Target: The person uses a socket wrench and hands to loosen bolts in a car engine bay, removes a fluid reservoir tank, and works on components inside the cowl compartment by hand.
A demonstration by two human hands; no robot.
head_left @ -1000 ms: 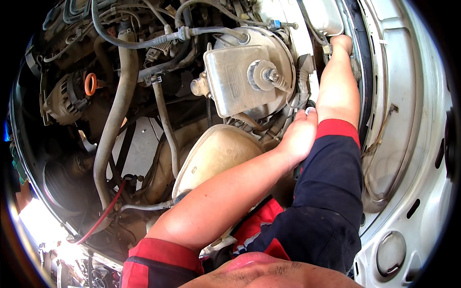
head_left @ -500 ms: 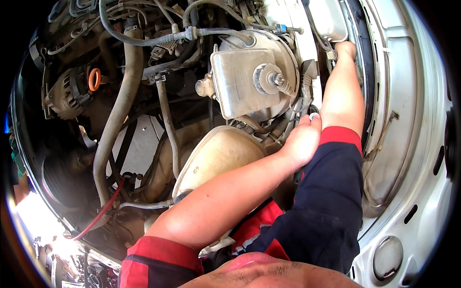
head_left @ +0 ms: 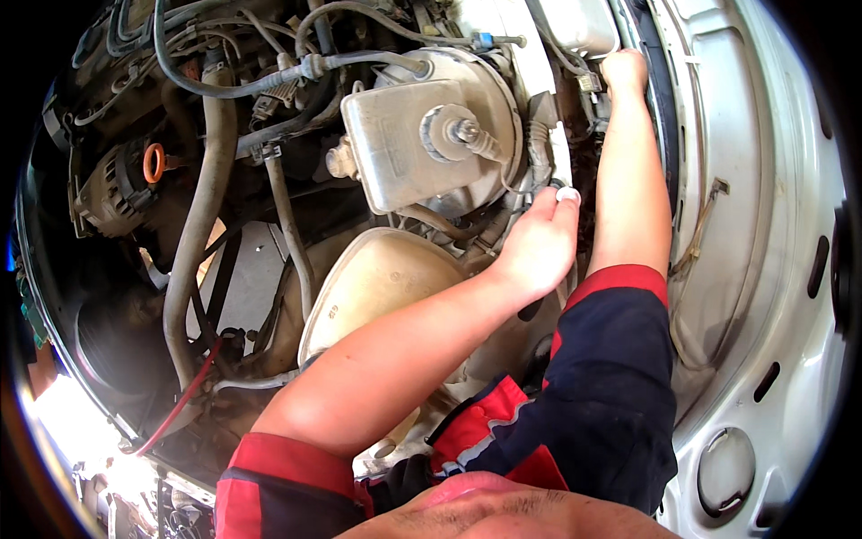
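Note:
My left hand [head_left: 539, 247] is closed, with a small white round cap-like piece [head_left: 567, 194] showing at its thumb and fingertips. It sits between the brake fluid reservoir [head_left: 404, 135] and my right forearm. My right hand [head_left: 624, 74] reaches to the far right of the engine bay and is closed like a fist. It is beside the lower edge of a whitish plastic tank [head_left: 579, 25], close to a small connector [head_left: 589, 83]. What its fingers hold, if anything, is hidden.
A yellowed plastic expansion tank [head_left: 386, 269] lies under my left forearm. Thick hoses [head_left: 211, 162], an alternator [head_left: 112, 193] and an orange dipstick ring [head_left: 154, 163] are on the left. The silver body edge [head_left: 763, 296] runs down the right. A red cable [head_left: 184, 400] crosses the lower left.
The engine bay has shifted left and slightly up in view. My left hand has lifted slightly relative to the parts, and more of the white round piece shows. My right hand stays by the whitish tank.

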